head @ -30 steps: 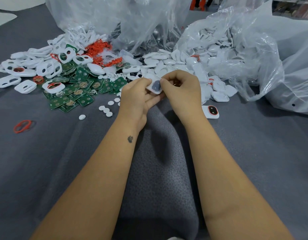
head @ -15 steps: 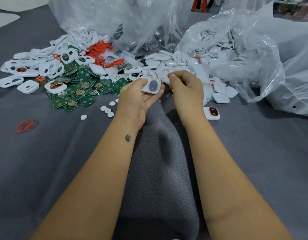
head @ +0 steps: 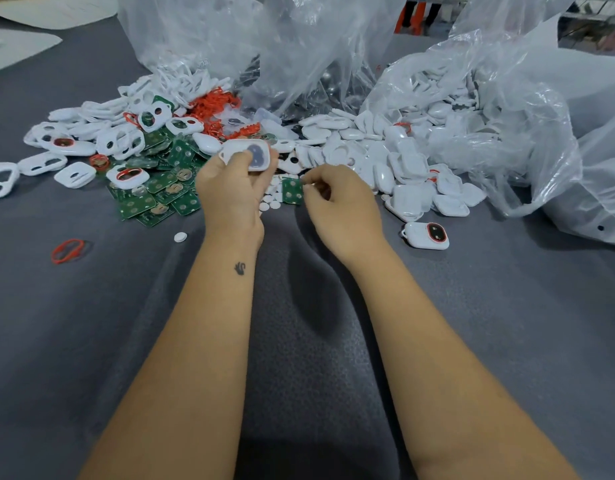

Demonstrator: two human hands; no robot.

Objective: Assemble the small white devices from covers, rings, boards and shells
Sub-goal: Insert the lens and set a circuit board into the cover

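My left hand [head: 233, 188] grips a white cover [head: 247, 154] with a dark oval window, thumb across its near face and fingers curled behind it, lifted above the grey cloth [head: 299, 341]. Just right of the cover and lower, my right hand [head: 340, 202] pinches a green board [head: 292, 190] by its right edge between thumb and fingertips; the board's face shows pale round pads. I cannot tell whether the board hangs clear of the cloth or touches it.

Below the cover, small white discs [head: 268, 202] lie scattered on the cloth, one stray disc [head: 180, 237] further left of them. Left of the cover spreads a heap of green boards [head: 153, 199], and beyond that white covers with cut-outs [head: 74, 174], some carrying red rings. Behind the cover sits a tangle of red rings [head: 214, 105]. Right of the cover, white shells [head: 403, 168] spill from a clear plastic bag [head: 506, 116]. A finished device [head: 427, 235] with a red-ringed window rests on the cloth right of my right hand. A lone red ring [head: 67, 251] lies far to the left of the cover.
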